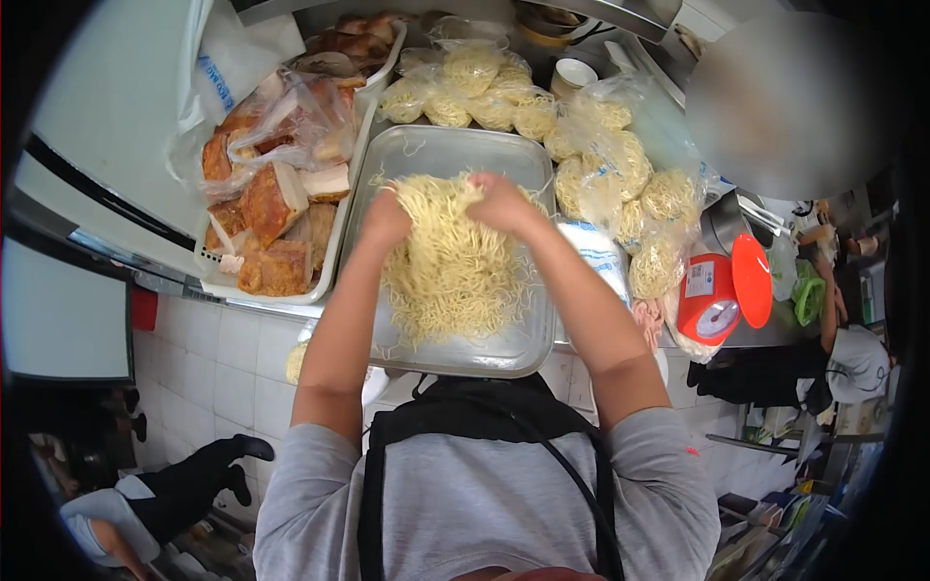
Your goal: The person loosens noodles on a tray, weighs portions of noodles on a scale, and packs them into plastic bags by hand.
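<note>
A heap of pale yellow noodles [450,261] fills the middle of a shallow metal tray [538,334] in front of me. My left hand [386,221] is closed on noodles at the heap's upper left edge. At the upper right edge, my right hand [501,203] grips noodles too, its fingers curled into them. Strands hang between the two hands and spread down toward the near side of the tray. A few loose strands lie on the bare metal near the far rim.
On the left, a white basket [334,254] holds roast meat pieces [274,200]. Bagged noodle portions [472,73] line the back, with more noodle bags [620,169] at the right. A red scale [712,295] stands at the right edge. Other people [857,363] are farther off.
</note>
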Demonstrator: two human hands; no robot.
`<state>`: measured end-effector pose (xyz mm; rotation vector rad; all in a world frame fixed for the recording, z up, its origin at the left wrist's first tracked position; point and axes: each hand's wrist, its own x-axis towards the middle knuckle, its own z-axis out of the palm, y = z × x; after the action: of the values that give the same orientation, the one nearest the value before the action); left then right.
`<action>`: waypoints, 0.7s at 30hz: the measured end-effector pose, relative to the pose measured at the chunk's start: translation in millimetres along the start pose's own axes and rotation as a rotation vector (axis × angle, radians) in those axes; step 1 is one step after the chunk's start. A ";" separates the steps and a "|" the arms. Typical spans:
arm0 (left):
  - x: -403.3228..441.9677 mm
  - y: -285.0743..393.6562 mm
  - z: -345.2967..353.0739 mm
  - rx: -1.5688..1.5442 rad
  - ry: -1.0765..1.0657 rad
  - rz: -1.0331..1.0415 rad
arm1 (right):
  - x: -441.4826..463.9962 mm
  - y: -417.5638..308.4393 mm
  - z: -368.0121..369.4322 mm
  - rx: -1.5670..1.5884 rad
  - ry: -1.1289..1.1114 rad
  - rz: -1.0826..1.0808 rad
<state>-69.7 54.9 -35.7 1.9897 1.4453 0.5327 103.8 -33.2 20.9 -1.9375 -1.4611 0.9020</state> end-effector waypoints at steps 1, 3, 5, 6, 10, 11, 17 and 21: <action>1.8 1.6 -8.6 -0.112 0.034 0.068 | -0.7 -12.9 -13.2 0.083 0.021 -0.032; -1.6 13.6 -33.7 -0.333 0.096 0.201 | -20.2 -67.7 -50.4 -0.027 0.183 -0.109; -7.0 27.3 -54.5 -0.443 0.015 0.305 | -12.1 -82.8 -78.4 0.120 0.318 -0.321; -11.6 36.9 -66.5 -0.500 -0.024 0.356 | -18.6 -100.6 -91.6 0.119 0.329 -0.359; -35.0 43.2 -83.4 -0.197 -0.306 0.562 | -40.1 -154.8 -126.4 -0.030 0.387 -0.418; -33.2 47.3 -90.8 -0.017 -0.556 0.367 | -37.3 -158.1 -126.8 0.086 0.437 -0.420; -20.0 71.6 -93.0 -0.653 -0.341 0.369 | 0.1 -144.7 -109.7 0.294 0.274 -0.491; -16.6 108.4 -92.4 -0.890 -0.124 0.388 | -3.9 -139.8 -98.6 0.098 0.168 -0.546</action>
<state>-58.5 38.4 106.3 1.5063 0.5537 0.9876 96.1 -3.2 189.2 -1.3918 -1.6839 0.5342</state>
